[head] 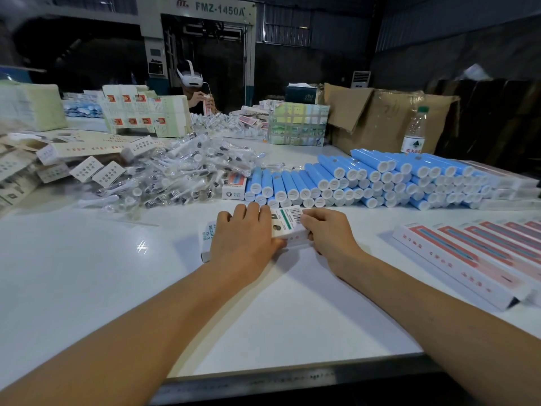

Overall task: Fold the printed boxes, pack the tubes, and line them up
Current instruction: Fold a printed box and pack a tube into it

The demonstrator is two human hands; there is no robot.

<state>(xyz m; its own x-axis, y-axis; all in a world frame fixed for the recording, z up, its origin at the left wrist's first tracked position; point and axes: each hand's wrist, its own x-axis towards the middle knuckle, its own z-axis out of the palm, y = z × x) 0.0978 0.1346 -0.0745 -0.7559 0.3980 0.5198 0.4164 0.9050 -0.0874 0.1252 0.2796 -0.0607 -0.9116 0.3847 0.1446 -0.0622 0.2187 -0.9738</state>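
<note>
**Mia:** Two hands are on one long white printed cardboard box (288, 228). It lies on the white table (87, 273), right in front of the person. What are the hands doing?

**Ben:** The left hand (244, 240) lies flat over the left part of the box, fingers straight, pressing down. The right hand (329, 234) curls its fingers around the right end and pinches it.

**Mia:** Is the box hard to hold?

**Ben:** I think it is light and thin. Squeeze too hard and the sides could bend. Its smooth card may slip, so the long edges look best to hold.

**Mia:** Where are the tubes?

**Ben:** The pile of blue plastic tubes with white caps (366, 183) is just past the fingertips. They are round, so they may roll.

**Mia:** And the done ones?

**Ben:** A row of white and red packed boxes (468, 253) sits beyond the right hand's side.

**Mia:** Is a tube inside the held box?

**Ben:** I can't tell. The left hand covers much of it, and the right hand hides the flap.
</note>
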